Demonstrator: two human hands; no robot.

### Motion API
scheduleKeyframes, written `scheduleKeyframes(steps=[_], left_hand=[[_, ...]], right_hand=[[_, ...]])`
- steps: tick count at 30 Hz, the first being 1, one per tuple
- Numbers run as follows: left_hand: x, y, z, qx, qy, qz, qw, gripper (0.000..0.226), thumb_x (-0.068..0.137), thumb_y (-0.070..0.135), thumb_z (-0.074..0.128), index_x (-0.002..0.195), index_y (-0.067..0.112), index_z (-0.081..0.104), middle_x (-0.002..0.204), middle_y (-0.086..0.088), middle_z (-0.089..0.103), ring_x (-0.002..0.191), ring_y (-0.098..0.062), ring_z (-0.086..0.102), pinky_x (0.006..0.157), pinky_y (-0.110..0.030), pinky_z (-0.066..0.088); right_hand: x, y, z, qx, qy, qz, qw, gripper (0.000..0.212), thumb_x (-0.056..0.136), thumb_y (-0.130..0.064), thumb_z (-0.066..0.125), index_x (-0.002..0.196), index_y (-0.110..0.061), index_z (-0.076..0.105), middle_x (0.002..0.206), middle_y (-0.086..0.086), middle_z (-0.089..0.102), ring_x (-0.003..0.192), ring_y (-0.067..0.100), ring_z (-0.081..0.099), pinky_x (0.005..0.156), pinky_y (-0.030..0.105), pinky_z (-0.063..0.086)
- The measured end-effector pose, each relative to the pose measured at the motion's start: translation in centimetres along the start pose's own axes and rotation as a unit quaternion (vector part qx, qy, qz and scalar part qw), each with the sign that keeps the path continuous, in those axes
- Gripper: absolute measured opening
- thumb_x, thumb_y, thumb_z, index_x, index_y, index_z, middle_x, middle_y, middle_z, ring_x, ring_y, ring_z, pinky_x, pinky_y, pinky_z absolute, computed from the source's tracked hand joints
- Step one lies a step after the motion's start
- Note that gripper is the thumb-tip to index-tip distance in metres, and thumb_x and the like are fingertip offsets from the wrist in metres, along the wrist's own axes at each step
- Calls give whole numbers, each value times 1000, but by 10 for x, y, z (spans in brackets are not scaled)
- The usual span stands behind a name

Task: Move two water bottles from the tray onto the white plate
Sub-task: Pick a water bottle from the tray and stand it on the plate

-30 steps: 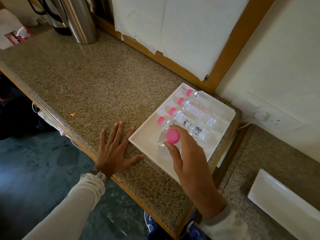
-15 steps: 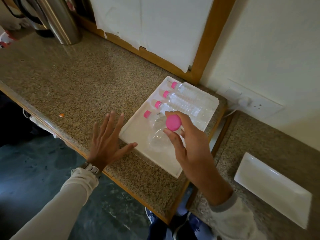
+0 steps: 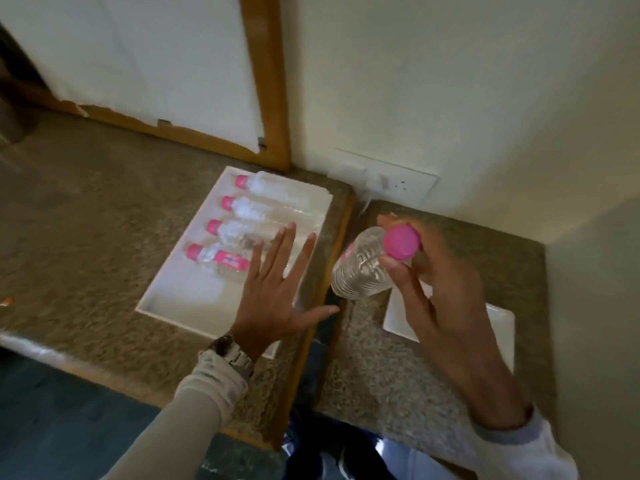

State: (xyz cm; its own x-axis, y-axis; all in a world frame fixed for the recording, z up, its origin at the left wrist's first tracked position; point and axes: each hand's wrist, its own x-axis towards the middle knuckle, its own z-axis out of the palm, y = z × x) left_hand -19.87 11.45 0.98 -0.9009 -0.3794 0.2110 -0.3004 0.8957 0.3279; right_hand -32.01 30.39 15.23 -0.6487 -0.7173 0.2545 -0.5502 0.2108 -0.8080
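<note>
A clear water bottle (image 3: 360,268) with a pink cap hangs upright in the air over the gap between the two counters, at the left edge of the white plate (image 3: 498,327). My right hand (image 3: 433,271) grips it around the cap and neck. The white tray (image 3: 173,299) lies on the left counter with several more pink-capped bottles (image 3: 221,259) lying side by side in it. My left hand (image 3: 273,289) hovers flat with spread fingers over the tray's right part, holding nothing. My right hand hides much of the plate.
A wooden-edged gap (image 3: 322,306) separates the two granite counters. A wall socket (image 3: 398,183) with a plug sits behind the gap. A paper-covered wooden frame (image 3: 266,81) stands at the back. The floor lies below the counters' front edge.
My right hand has lifted the bottle out of the tray and carried it right, to the plate's edge. My left hand left the counter and now hovers over the tray. The view swung right.
</note>
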Motion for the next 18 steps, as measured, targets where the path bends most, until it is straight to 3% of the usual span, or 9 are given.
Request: scheduleKeyframes(steps=[4, 9, 14, 18], left_hand=[[12, 45, 36, -41, -41, 28, 998, 114, 77, 89, 46, 160, 22, 8, 171, -12, 5, 159, -24, 2, 127, -56, 17], [9, 73, 80, -56, -71, 34, 995, 110, 80, 88, 40, 160, 17, 14, 170, -12, 11, 158, -26, 8, 127, -55, 20], [14, 76, 116, -34, -119, 34, 992, 120, 74, 92, 44, 159, 11, 18, 169, -14, 17, 157, -28, 13, 125, -57, 23], [16, 80, 139, -39, -152, 37, 987, 124, 72, 94, 45, 159, 10, 17, 169, -14, 15, 158, -27, 11, 126, -55, 23]], right_hand=[[-11, 35, -28, 20, 12, 62, 998, 45, 99, -33, 52, 141, -19, 50, 136, -12, 61, 124, -2, 56, 101, 19, 48], [-26, 69, -45, -8, 16, 114, 993, 51, 97, -38, 50, 143, -16, 49, 144, -4, 56, 132, 7, 51, 108, 25, 43], [-36, 92, -48, -16, 17, 151, 988, 50, 94, -30, 51, 141, -11, 50, 141, -1, 58, 127, 7, 54, 102, 4, 37], [-37, 109, -44, -14, 0, 164, 986, 46, 97, -20, 55, 140, -8, 50, 142, 2, 57, 128, 6, 52, 103, 4, 35]])
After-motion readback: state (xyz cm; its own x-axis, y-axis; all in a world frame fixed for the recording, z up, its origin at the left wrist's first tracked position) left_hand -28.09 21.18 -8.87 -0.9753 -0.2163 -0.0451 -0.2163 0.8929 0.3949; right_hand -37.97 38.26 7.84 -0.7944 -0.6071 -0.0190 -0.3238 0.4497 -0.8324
